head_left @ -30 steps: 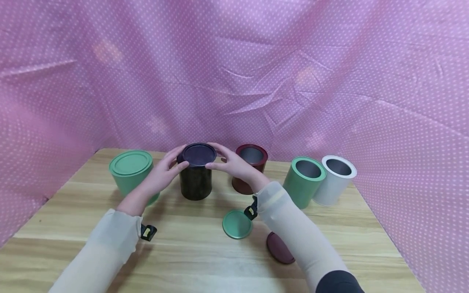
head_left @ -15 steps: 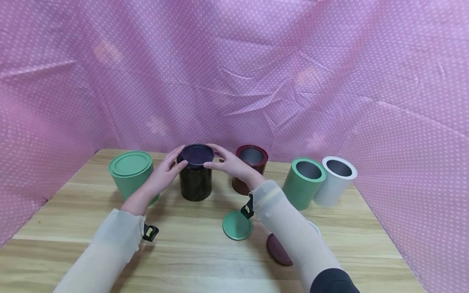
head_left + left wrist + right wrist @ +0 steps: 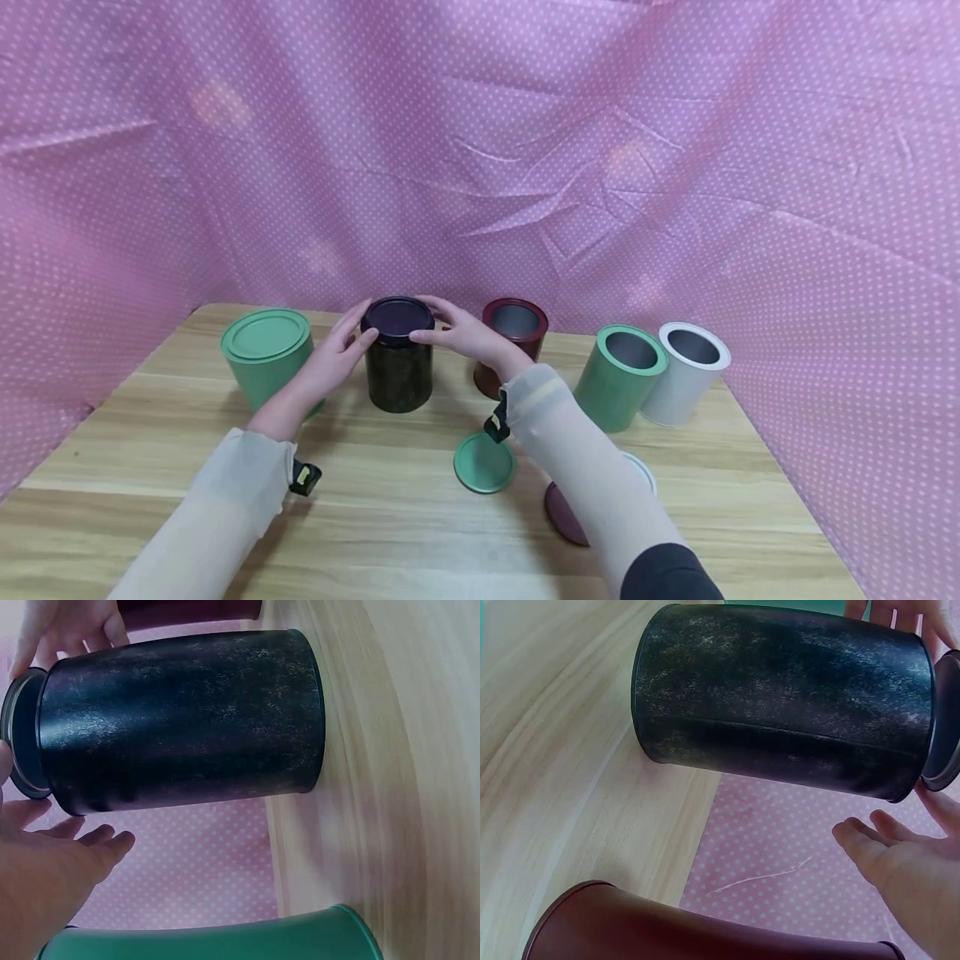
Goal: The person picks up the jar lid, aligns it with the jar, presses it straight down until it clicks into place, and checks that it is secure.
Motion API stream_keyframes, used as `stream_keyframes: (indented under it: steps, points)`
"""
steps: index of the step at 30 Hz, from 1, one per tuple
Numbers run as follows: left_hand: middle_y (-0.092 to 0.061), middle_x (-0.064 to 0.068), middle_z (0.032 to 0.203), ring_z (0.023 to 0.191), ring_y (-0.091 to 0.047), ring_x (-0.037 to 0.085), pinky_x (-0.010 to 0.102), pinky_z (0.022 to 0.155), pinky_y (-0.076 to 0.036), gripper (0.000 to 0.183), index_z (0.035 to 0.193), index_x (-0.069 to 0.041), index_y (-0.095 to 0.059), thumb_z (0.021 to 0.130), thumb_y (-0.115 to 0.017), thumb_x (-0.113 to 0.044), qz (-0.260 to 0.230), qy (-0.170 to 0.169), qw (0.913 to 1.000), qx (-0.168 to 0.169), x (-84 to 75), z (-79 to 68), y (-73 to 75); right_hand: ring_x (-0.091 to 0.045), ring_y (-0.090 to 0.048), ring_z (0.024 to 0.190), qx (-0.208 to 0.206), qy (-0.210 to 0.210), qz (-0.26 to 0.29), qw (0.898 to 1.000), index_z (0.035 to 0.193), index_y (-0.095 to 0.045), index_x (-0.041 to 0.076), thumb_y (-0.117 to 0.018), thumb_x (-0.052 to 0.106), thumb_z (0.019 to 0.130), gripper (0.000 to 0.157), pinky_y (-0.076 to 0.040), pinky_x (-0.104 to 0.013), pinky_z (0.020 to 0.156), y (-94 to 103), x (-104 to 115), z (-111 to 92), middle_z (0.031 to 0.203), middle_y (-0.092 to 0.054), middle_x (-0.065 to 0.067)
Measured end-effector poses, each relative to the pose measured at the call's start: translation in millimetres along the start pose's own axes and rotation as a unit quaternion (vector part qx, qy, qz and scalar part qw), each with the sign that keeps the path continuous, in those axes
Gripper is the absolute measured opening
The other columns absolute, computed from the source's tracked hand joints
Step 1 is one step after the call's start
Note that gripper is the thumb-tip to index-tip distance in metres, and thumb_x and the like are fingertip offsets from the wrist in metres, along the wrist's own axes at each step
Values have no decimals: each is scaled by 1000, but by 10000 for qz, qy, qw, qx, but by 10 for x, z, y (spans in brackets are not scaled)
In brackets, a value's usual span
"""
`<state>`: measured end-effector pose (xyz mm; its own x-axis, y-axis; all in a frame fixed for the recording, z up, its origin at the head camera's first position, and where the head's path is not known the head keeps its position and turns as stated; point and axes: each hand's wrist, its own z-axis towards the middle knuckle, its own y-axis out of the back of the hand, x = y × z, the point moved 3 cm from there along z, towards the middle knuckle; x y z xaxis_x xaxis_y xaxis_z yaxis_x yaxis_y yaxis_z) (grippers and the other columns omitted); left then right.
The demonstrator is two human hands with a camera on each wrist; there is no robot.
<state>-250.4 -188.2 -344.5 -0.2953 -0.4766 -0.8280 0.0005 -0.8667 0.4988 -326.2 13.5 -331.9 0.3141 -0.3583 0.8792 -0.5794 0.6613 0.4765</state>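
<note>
A tall black can [image 3: 400, 382] stands upright near the table's back edge, with a dark round lid [image 3: 398, 317] at its top. My left hand [image 3: 335, 360] holds the lid's left edge, thumb in front and fingers reaching round behind. From the right, my right hand [image 3: 467, 338] holds the opposite edge in a like way. In the left wrist view the lid [image 3: 25, 733] sits tilted at the can's mouth, with part of its underside showing. The right wrist view shows a gap between the lid [image 3: 948, 724] and the can's rim.
A lidded green can [image 3: 264, 367] stands left. Open red [image 3: 532, 340], green [image 3: 611, 387] and white cans [image 3: 681, 392] stand right. A green lid [image 3: 484, 463], a maroon lid [image 3: 565, 512] and a partly hidden white lid [image 3: 644, 475] lie in front. Pink dotted cloth [image 3: 480, 167] surrounds the table.
Both hands have shifted slightly left with the dark lid, so it sits more squarely above the black can. The right forearm has moved left too, uncovering part of the white lid.
</note>
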Motion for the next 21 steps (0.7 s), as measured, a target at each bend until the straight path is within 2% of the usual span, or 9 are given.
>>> stream_keyframes:
  steps: [8,16,21]
  points:
    - [-10,25,159,147,-13,42,57,118,-18,59,154,-2,-17,105,-42,-24,-128,87,9999,50,114,70,26,-24,-30,145,-30,-119,15,9999,146,-39,30,-67,38,90,63,-26,-51,117,-26,-29,103,152,-40,0]
    - [-9,22,160,144,-22,43,55,116,-24,62,156,-10,-14,104,-42,-30,-460,466,9976,209,187,75,25,-26,-37,140,-75,-189,338,9992,146,-40,27,-67,31,92,61,-29,-49,114,-64,-77,168,149,-42,-2]
    - [-10,21,161,144,-22,42,55,116,-25,62,156,-11,-14,104,-43,-31,-533,528,9969,239,231,98,30,-26,-39,138,-136,-274,519,9982,146,-40,27,-67,29,91,61,-31,-48,113,-80,-103,200,148,-44,-3]
